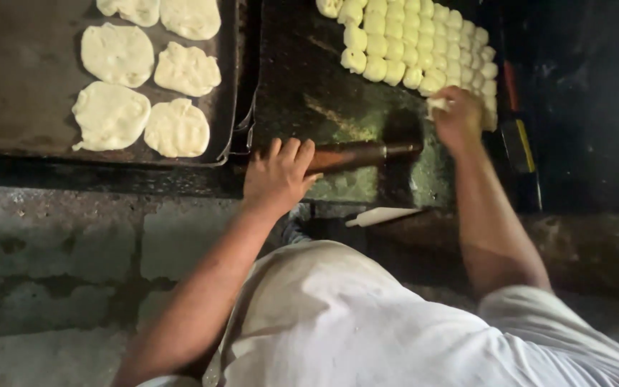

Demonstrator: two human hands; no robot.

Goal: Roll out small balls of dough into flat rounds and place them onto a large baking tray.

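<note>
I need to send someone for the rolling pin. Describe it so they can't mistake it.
Find the dark work slab right of the tray of flattened dough rounds. At its near edge, the left hand rests on the rolling pin. It is a brown wooden cylinder, unlike the pale dough balls beyond.

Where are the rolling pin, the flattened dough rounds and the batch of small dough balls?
rolling pin [356,154], head view, mid-barrel right of the left hand.
flattened dough rounds [117,54], head view, centre of one round.
small dough balls [404,44], head view, middle of the batch.
</note>
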